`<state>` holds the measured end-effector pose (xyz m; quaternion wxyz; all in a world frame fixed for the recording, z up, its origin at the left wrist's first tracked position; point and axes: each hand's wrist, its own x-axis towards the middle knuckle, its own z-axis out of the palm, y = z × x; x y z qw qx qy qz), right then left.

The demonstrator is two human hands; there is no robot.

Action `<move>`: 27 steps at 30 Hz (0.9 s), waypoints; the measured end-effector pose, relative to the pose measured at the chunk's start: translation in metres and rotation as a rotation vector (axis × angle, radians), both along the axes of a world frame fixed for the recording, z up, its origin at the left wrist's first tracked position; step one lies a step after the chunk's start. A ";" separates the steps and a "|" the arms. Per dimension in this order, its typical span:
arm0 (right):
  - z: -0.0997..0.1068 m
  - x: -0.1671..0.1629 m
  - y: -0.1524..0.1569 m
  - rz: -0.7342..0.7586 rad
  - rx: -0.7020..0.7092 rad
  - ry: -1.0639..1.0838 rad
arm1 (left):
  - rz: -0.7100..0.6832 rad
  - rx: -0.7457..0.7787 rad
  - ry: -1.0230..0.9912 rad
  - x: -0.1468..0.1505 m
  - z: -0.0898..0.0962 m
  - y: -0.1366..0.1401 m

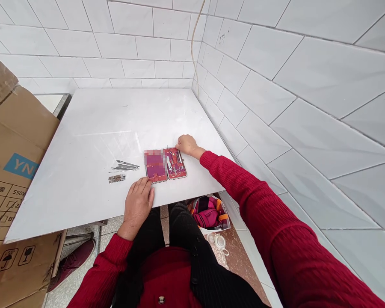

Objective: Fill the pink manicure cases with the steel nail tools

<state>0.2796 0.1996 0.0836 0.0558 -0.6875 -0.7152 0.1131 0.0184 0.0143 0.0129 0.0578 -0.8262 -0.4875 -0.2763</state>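
Red textured sleeves (285,239), black trousers (182,218) (shiny round button (161,300)).

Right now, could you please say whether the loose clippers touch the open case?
Apart: the head view shows white tabletop between the loose clippers and open case.

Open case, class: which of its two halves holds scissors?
The right half, near the right hand: scissors show there, while none show in the left half.

- Head view: we look forward and steeply down, over the lap (182,220).
- We sit close above the table (96,111), with the open case (155,170) near mid-view.
- Beyond, we face a tiled wall (131,45).
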 end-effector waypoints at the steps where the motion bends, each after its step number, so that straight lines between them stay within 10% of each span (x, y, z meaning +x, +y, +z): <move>1: -0.001 -0.001 0.003 -0.011 0.031 -0.015 | 0.000 -0.001 -0.002 0.000 0.000 0.000; 15: 0.012 0.059 0.012 -0.205 0.067 0.076 | -0.006 0.014 0.001 0.000 -0.002 0.001; 27: -0.014 0.044 -0.027 -0.148 0.146 0.139 | -0.005 0.029 0.005 0.001 0.000 0.001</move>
